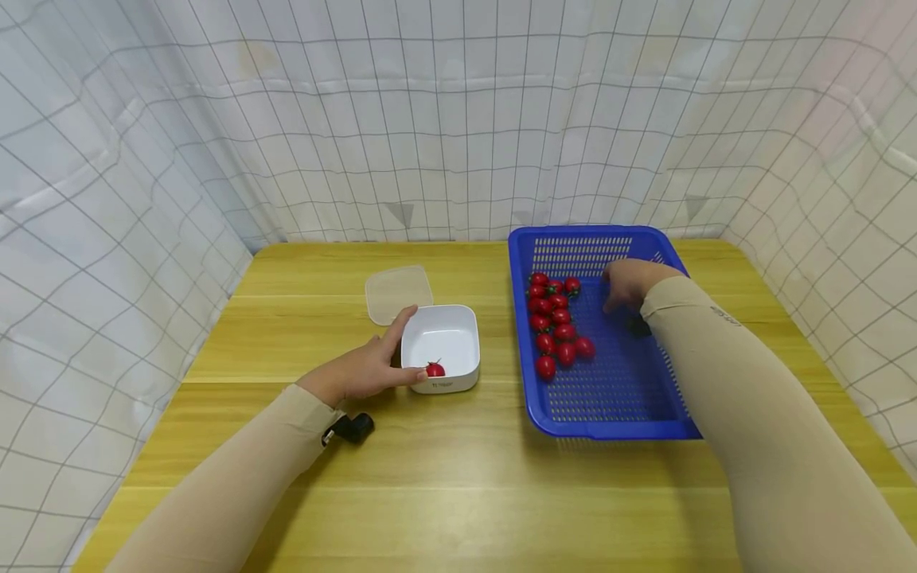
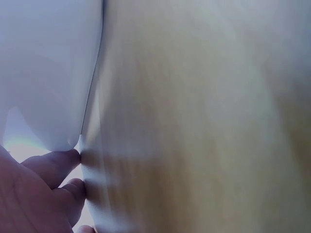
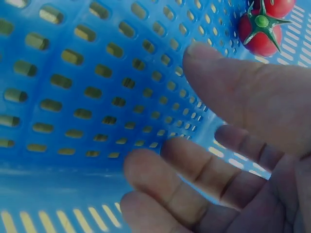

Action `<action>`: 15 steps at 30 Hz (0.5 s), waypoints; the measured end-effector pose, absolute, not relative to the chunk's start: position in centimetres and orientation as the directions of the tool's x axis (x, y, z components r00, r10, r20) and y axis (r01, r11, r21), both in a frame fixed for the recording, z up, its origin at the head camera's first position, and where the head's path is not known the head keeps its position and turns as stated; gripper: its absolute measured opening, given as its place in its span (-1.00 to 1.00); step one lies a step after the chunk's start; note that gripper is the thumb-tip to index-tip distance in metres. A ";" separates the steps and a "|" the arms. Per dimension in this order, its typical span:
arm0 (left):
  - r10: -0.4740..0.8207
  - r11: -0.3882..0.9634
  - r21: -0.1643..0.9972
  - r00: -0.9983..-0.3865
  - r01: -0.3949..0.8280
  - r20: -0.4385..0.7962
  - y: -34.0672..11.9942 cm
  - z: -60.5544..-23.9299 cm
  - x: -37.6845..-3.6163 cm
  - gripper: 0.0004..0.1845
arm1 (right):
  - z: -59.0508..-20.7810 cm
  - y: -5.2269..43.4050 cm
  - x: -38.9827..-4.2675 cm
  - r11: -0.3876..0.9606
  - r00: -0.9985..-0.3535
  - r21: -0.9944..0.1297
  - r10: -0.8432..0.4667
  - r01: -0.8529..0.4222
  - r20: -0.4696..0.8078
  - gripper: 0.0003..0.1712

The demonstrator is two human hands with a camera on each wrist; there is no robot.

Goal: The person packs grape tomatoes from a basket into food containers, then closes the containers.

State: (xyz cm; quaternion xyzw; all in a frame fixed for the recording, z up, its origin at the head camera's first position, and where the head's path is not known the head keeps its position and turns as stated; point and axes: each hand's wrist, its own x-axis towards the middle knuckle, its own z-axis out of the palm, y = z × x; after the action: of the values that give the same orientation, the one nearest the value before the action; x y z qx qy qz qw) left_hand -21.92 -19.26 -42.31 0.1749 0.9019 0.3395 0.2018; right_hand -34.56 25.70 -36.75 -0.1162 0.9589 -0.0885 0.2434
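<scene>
Head view shows the left hand [image 1: 368,368] gripping the near-left corner of a square white container [image 1: 457,383], the thumb along its front wall and the index finger stretched up its left side. One cherry tomato with a green calyx [image 1: 435,370] sits inside against the front wall, which hides its lower part. The right hand [image 1: 629,280] is down inside a blue perforated plastic basket [image 1: 609,378], well apart from the cluster of cherry tomatoes [image 1: 565,333] along the basket's left side. From the right wrist, its thumb and fingers are spread loosely with nothing between them; whether the fingertips touch the basket is hard to tell. One tomato at that view's top corner is cut off by the edge.

A pale, see-through lid [image 1: 398,294] lies flat on the wooden tabletop [image 1: 444,493] just behind the container. Print on the container's front is too small to read. The left wrist view catches only fingertips against the white wall, the container mostly out of frame.
</scene>
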 end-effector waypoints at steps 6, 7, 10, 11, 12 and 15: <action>0.446 0.719 0.672 -0.859 0.176 -0.253 -19.3 -42.4 -22.0 0.19 | -36.8 25.8 -34.8 0.963 -0.865 -0.206 -0.248 -0.172 -0.437 -0.45; 0.444 0.722 0.669 -0.859 0.175 -0.254 -19.3 -42.4 -22.0 0.19 | -36.8 25.8 -34.8 0.964 -0.864 -0.204 -0.244 -0.168 -0.441 -0.47; 0.447 0.711 0.682 -0.858 0.170 -0.253 -19.3 -42.4 -22.1 0.19 | -36.7 25.8 -34.8 0.966 -0.856 -0.195 -0.243 -0.170 -0.456 -0.54; 0.445 0.713 0.681 -0.859 0.168 -0.254 -19.3 -42.4 -22.0 0.19 | -36.7 25.8 -34.8 0.966 -0.852 -0.191 -0.244 -0.173 -0.463 -0.57; 0.442 0.718 0.676 -0.860 0.168 -0.255 -19.3 -42.4 -22.0 0.19 | -36.7 25.7 -34.8 0.967 -0.847 -0.188 -0.244 -0.174 -0.472 -0.61; 0.439 0.721 0.672 -0.861 0.167 -0.257 -19.2 -42.3 -22.0 0.19 | -36.7 25.7 -34.8 0.966 -0.832 -0.177 -0.251 -0.186 -0.496 -0.69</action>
State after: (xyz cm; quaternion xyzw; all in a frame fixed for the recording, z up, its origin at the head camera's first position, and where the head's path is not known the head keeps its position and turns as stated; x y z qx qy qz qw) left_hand -21.98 -19.23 -42.28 0.1674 0.9051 0.3337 0.2036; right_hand -34.83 25.74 -36.67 -0.1143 0.9550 -0.0608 0.2667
